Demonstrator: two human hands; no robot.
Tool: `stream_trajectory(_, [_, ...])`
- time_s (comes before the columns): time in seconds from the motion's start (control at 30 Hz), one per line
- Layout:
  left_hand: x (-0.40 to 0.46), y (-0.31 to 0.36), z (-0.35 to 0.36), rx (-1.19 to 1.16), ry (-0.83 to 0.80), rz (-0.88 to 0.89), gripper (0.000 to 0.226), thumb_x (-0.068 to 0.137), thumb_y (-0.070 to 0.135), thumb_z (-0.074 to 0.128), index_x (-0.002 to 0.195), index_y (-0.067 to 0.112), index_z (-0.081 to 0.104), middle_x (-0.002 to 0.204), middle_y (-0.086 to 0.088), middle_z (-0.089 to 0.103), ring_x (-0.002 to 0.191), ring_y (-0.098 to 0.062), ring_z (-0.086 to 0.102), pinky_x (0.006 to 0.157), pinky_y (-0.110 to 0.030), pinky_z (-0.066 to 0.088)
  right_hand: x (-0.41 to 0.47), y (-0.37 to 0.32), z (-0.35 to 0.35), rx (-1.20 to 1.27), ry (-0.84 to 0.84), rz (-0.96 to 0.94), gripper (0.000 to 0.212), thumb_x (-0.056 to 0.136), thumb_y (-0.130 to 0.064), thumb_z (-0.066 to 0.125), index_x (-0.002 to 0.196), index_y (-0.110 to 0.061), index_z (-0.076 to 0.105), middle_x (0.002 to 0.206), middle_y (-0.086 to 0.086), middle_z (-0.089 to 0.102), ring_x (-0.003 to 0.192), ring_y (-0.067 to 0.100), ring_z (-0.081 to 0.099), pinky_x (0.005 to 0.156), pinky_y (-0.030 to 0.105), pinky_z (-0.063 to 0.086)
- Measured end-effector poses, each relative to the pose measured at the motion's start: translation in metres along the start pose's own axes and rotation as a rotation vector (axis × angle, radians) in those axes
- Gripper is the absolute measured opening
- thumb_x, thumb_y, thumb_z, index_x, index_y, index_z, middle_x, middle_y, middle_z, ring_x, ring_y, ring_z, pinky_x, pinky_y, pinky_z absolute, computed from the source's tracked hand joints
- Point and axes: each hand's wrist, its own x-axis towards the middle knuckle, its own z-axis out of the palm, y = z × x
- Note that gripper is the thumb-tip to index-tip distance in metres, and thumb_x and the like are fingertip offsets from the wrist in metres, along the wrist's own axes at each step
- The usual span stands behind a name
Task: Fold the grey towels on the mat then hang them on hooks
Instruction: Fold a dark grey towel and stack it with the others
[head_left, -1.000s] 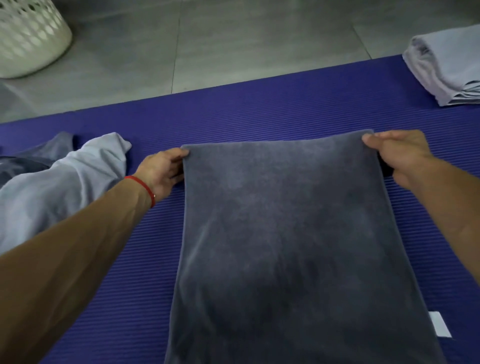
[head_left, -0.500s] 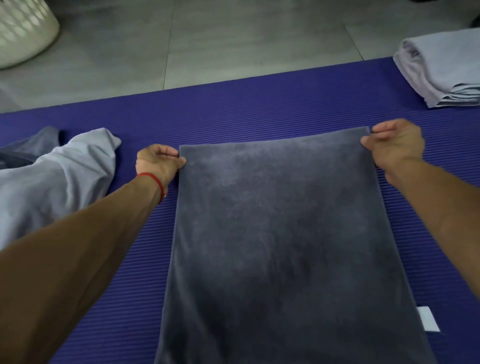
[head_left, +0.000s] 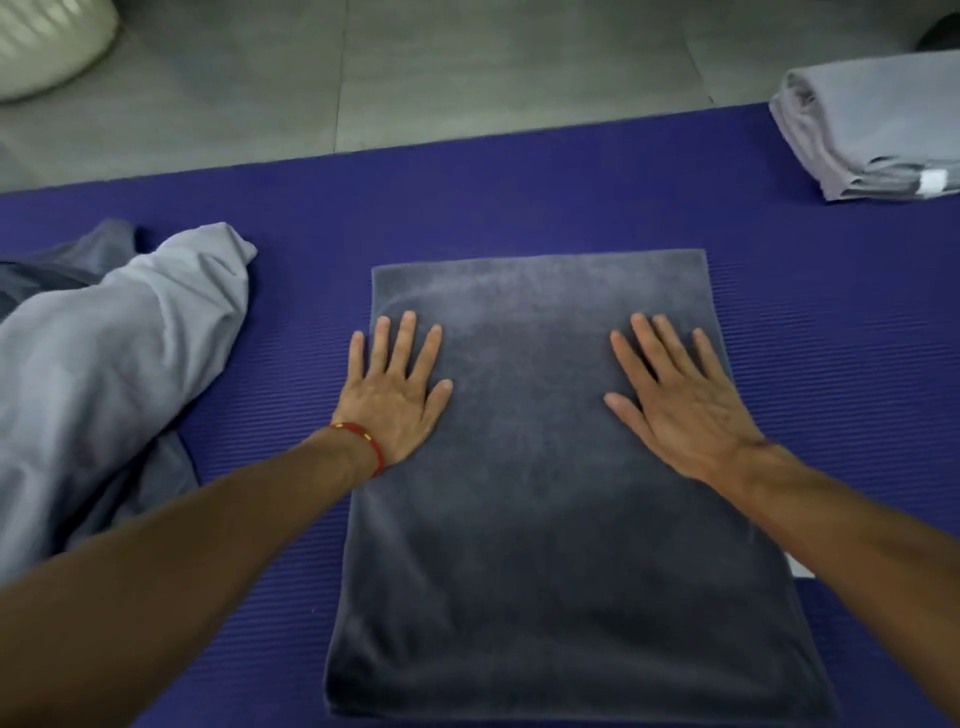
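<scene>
Head view | progress: dark grey towel (head_left: 561, 493) lies folded on the purple ribbed mat (head_left: 519, 197), folded pile (head_left: 878, 124) far right done, crumpled pale towels (head_left: 119, 364) left unfolded, hanging not begun | left hand (head_left: 392, 400) and right hand (head_left: 680, 405): fingers spread, pressing flat | plush rectangular nap.

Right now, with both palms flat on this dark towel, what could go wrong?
The left hand overlaps the dark towel edge, so smoothing outward may skew the fold. The loose pale cloth lies close on the left; the next fold could snag it. The right hand may drag the pile unevenly.
</scene>
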Motion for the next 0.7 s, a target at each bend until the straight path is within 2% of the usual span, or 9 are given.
stream_trajectory(0.07, [-0.020,0.012,-0.012,0.029,0.075,0.033,0.075,0.095,0.058,-0.004,0.162,0.024,0.002,0.169,-0.008,-0.002,0.154,-0.037,-0.009,0.122,-0.062,0.001,-0.019,-0.020,-0.011,0.023,0.032,0.012,0.075,0.101,-0.057,0.015,0.161,-0.012,0.023,0.169,0.016,0.010,0.156,0.035,0.009,0.122,0.063,0.014])
stream_trajectory(0.13, [-0.064,0.033,-0.011,-0.030,0.191,0.210,0.068,0.101,0.054,0.016,0.160,0.022,0.024,0.168,-0.008,0.016,0.154,-0.038,0.004,0.119,-0.064,0.013,-0.057,-0.046,-0.013,0.061,0.092,-0.087,0.071,0.101,-0.054,0.025,0.161,-0.015,0.026,0.169,0.016,0.011,0.156,0.034,0.011,0.121,0.064,0.017])
stream_trajectory(0.2, [-0.124,0.056,0.009,-0.057,0.234,0.408,0.065,0.100,0.054,0.033,0.157,0.021,0.032,0.166,-0.008,0.022,0.154,-0.038,0.012,0.118,-0.065,0.020,-0.109,-0.067,-0.005,0.088,0.115,-0.240,0.068,0.101,-0.049,0.037,0.160,-0.017,0.029,0.169,0.013,0.014,0.156,0.029,0.016,0.122,0.060,0.019])
stream_trajectory(0.27, [-0.177,0.067,0.036,-0.053,0.210,0.492,0.070,0.096,0.057,0.043,0.157,0.024,0.033,0.166,-0.007,0.023,0.152,-0.038,0.019,0.117,-0.064,0.021,-0.161,-0.068,0.009,0.067,0.097,-0.354,0.068,0.099,-0.046,0.045,0.159,-0.018,0.031,0.169,0.010,0.017,0.155,0.026,0.020,0.121,0.056,0.020])
stream_trajectory(0.33, [-0.205,0.065,0.056,-0.031,0.158,0.522,0.075,0.094,0.061,0.046,0.158,0.027,0.028,0.166,-0.006,0.022,0.150,-0.038,0.025,0.116,-0.063,0.020,-0.196,-0.056,0.020,0.044,0.068,-0.357,0.072,0.098,-0.047,0.049,0.160,-0.019,0.028,0.169,0.007,0.019,0.154,0.026,0.023,0.119,0.055,0.022])
stream_trajectory(0.43, [-0.210,0.061,0.061,-0.057,0.117,0.523,0.080,0.094,0.069,0.041,0.160,0.028,0.022,0.168,-0.007,0.016,0.152,-0.039,0.017,0.112,-0.066,0.023,-0.212,-0.038,0.022,-0.002,0.004,-0.312,0.075,0.098,-0.054,0.046,0.162,-0.022,0.023,0.169,0.004,0.017,0.154,0.027,0.023,0.117,0.057,0.023])
stream_trajectory(0.53, [-0.209,0.059,0.056,-0.024,0.103,0.586,0.088,0.088,0.077,0.040,0.160,0.033,0.015,0.168,-0.010,0.011,0.151,-0.045,0.015,0.109,-0.070,0.019,-0.206,-0.040,0.010,-0.011,-0.031,-0.333,0.077,0.097,-0.056,0.046,0.162,-0.024,0.020,0.170,0.005,0.014,0.155,0.027,0.020,0.119,0.059,0.018])
stream_trajectory(0.6, [-0.213,0.053,0.051,0.023,0.105,0.650,0.083,0.090,0.074,0.040,0.160,0.037,0.014,0.169,-0.006,0.009,0.151,-0.045,0.016,0.108,-0.072,0.022,-0.207,-0.051,0.002,-0.004,-0.010,-0.438,0.076,0.097,-0.054,0.049,0.162,-0.025,0.022,0.170,0.003,0.013,0.156,0.024,0.016,0.120,0.059,0.016])
stream_trajectory(0.7, [-0.218,0.053,0.048,0.060,0.135,0.689,0.078,0.095,0.063,0.045,0.160,0.029,0.020,0.169,0.000,0.008,0.154,-0.034,0.013,0.110,-0.069,0.031,-0.216,-0.072,0.000,0.002,-0.024,-0.536,0.080,0.095,-0.054,0.051,0.162,-0.023,0.021,0.170,-0.003,0.014,0.157,0.021,0.013,0.120,0.054,0.014])
